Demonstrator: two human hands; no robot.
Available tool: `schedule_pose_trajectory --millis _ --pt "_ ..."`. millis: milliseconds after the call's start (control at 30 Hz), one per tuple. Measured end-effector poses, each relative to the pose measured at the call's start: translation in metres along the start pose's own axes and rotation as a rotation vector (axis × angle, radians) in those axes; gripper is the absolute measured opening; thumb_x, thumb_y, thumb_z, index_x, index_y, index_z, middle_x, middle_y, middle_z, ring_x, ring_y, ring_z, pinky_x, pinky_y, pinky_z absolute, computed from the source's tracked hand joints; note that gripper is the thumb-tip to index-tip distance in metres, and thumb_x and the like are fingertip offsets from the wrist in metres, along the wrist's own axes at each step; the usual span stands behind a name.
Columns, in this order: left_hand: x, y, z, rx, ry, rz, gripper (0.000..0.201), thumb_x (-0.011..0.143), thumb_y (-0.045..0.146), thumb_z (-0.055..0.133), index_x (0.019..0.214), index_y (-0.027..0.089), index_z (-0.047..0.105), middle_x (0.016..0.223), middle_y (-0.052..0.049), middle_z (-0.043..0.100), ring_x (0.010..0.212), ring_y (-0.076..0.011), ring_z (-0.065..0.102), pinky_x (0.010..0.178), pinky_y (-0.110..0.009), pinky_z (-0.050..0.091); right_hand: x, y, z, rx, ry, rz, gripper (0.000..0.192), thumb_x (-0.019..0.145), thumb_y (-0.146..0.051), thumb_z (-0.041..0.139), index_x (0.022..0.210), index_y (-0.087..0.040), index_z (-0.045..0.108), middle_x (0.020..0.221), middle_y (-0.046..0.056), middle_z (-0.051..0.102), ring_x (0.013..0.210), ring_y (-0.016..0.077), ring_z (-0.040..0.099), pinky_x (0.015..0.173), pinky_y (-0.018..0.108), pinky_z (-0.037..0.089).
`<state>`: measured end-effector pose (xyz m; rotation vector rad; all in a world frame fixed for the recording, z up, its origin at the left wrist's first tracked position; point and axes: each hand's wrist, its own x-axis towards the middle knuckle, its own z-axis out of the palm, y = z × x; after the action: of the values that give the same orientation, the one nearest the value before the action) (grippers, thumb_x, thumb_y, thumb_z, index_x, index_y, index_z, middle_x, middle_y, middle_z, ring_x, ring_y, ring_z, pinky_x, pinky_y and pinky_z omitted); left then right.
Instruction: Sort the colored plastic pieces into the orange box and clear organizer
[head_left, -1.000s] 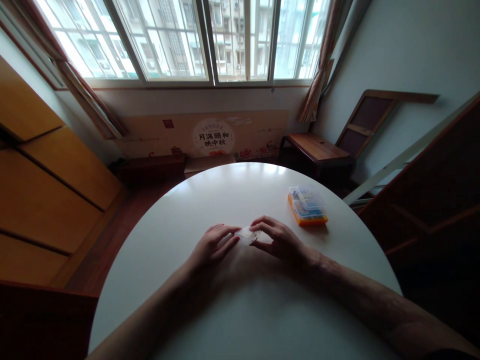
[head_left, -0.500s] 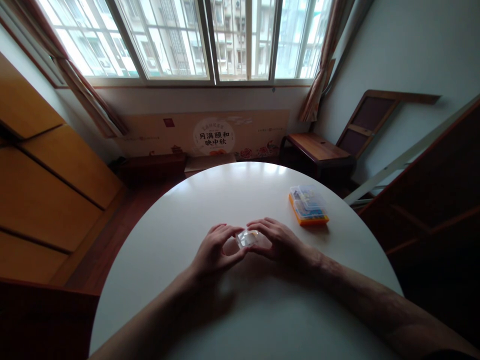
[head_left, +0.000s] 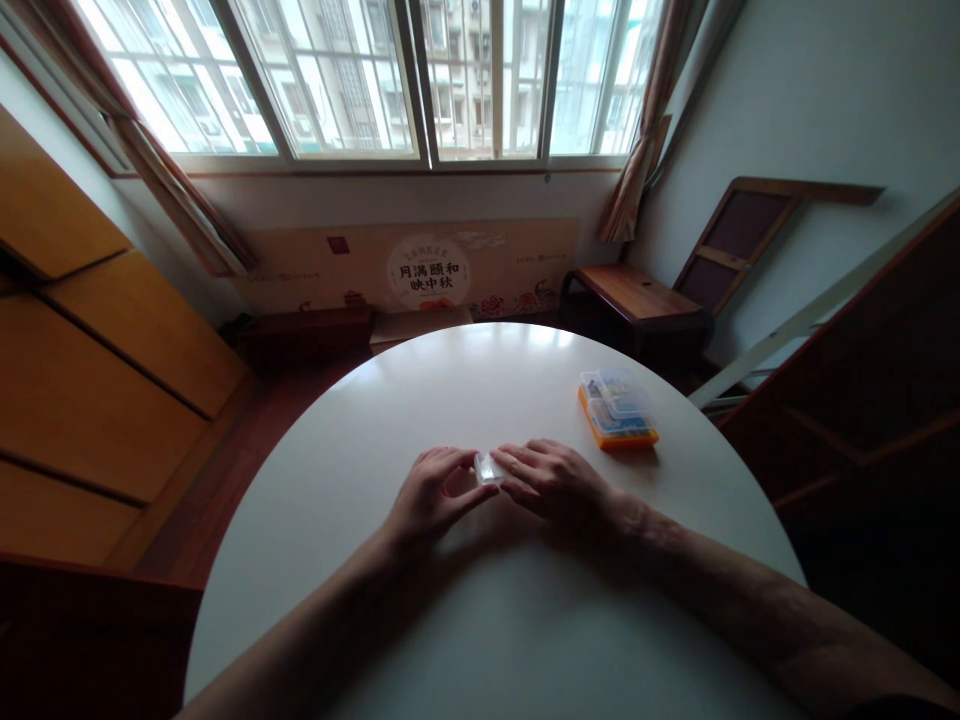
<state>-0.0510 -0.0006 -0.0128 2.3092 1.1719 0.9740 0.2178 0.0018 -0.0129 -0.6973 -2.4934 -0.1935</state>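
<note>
A small clear plastic piece (head_left: pixel 487 467) sits between the fingertips of both hands near the middle of the round white table (head_left: pixel 420 390). My left hand (head_left: pixel 431 495) pinches its left side with thumb and fingers. My right hand (head_left: pixel 559 480) lies over its right side, fingers stretched flat across it. Most of the piece is hidden under the fingers. Both forearms rest low over the table.
An orange box with a clear lid (head_left: pixel 616 408) lies on the table to the right of my hands. Beyond the table are a wooden cabinet (head_left: pixel 90 380) at the left, a low wooden stool (head_left: pixel 634 295) and a leaning frame at the right.
The clear piece was held up and tilted between both hands half a second ago; now it is lower and my right fingers lie flatter over it.
</note>
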Motion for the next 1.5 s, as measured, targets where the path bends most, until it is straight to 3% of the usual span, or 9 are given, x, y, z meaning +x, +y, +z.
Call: schedule_pose_trajectory --millis 167,333,467,667,800,1033,1233,1433,1500 --pt "0.001 0.002 0.0 -0.029 -0.021 -0.004 0.036 0.097 0.054 0.084 0.119 0.026 0.08 0.108 -0.005 0.083 0.098 -0.0248 0.076 0.095 -0.038 0.056 -0.002 -0.001 0.009 -0.147 0.023 -0.039 0.035 0.113 -0.026 0.058 0.145 -0.013 0.061 0.127 0.016 0.08 0.091 0.0265 0.074 0.082 0.044 0.063" --pt "0.002 0.007 0.001 -0.04 -0.016 0.004 0.035 0.096 0.055 0.083 0.116 0.026 0.081 0.107 -0.005 0.083 0.098 -0.025 0.076 0.095 -0.038 0.057 -0.003 0.0 0.009 -0.157 0.05 -0.038 0.032 0.113 -0.023 0.055 0.143 -0.011 0.061 0.124 0.016 0.081 0.089 0.0266 0.073 0.08 0.043 0.063" --pt "0.003 0.003 0.002 -0.016 -0.018 0.008 0.035 0.095 0.052 0.085 0.118 0.026 0.078 0.108 -0.005 0.082 0.099 -0.025 0.076 0.095 -0.039 0.057 -0.004 0.006 0.006 -0.051 0.084 -0.019 0.032 0.115 -0.025 0.053 0.144 -0.015 0.061 0.123 0.015 0.081 0.089 0.0257 0.073 0.08 0.041 0.063" --pt "0.004 0.001 0.0 0.013 0.01 0.055 0.04 0.096 0.044 0.082 0.131 0.026 0.071 0.124 -0.008 0.078 0.115 -0.0281 0.074 0.105 -0.044 0.056 -0.007 0.014 0.0 0.222 0.121 0.187 0.028 0.115 -0.026 0.056 0.142 -0.02 0.065 0.112 0.01 0.081 0.097 0.0244 0.075 0.086 0.037 0.065" --pt "0.004 0.007 -0.005 0.062 0.021 0.08 0.046 0.096 0.035 0.079 0.14 0.027 0.069 0.128 -0.009 0.076 0.12 -0.0292 0.073 0.107 -0.044 0.057 -0.009 0.014 -0.001 0.294 0.121 0.231 0.028 0.112 -0.023 0.058 0.138 -0.021 0.068 0.112 0.011 0.08 0.1 0.0247 0.076 0.092 0.038 0.065" --pt "0.006 -0.002 -0.014 0.188 0.1 0.281 0.053 0.1 0.031 0.078 0.151 0.029 0.064 0.133 -0.01 0.076 0.12 -0.028 0.072 0.106 -0.045 0.057 -0.015 0.017 0.006 0.299 0.12 0.295 0.031 0.102 -0.021 0.066 0.132 -0.021 0.072 0.111 0.011 0.079 0.103 0.0267 0.075 0.094 0.04 0.065" --pt "0.008 -0.005 -0.018 0.325 0.031 0.467 0.062 0.102 0.025 0.074 0.162 0.034 0.057 0.136 -0.008 0.078 0.117 -0.0266 0.075 0.112 -0.048 0.058 -0.015 0.013 0.006 0.344 0.141 0.382 0.038 0.092 -0.008 0.07 0.127 -0.022 0.074 0.11 0.009 0.079 0.1 0.0249 0.076 0.092 0.038 0.066" --pt "0.007 -0.003 -0.023 0.349 -0.114 0.436 0.05 0.105 0.023 0.067 0.153 0.036 0.067 0.137 -0.005 0.079 0.12 -0.0235 0.076 0.121 -0.047 0.056 -0.015 0.015 0.008 0.396 0.16 0.335 0.047 0.092 0.0 0.063 0.132 -0.022 0.073 0.117 0.01 0.08 0.107 0.0242 0.078 0.097 0.04 0.068" --pt "0.006 -0.002 -0.024 0.346 -0.111 0.449 0.052 0.105 0.022 0.067 0.155 0.037 0.065 0.138 -0.004 0.079 0.122 -0.0235 0.076 0.122 -0.047 0.055 -0.014 0.016 0.007 0.399 0.174 0.301 0.049 0.093 0.0 0.06 0.136 -0.022 0.07 0.122 0.011 0.08 0.112 0.0245 0.078 0.1 0.041 0.068"
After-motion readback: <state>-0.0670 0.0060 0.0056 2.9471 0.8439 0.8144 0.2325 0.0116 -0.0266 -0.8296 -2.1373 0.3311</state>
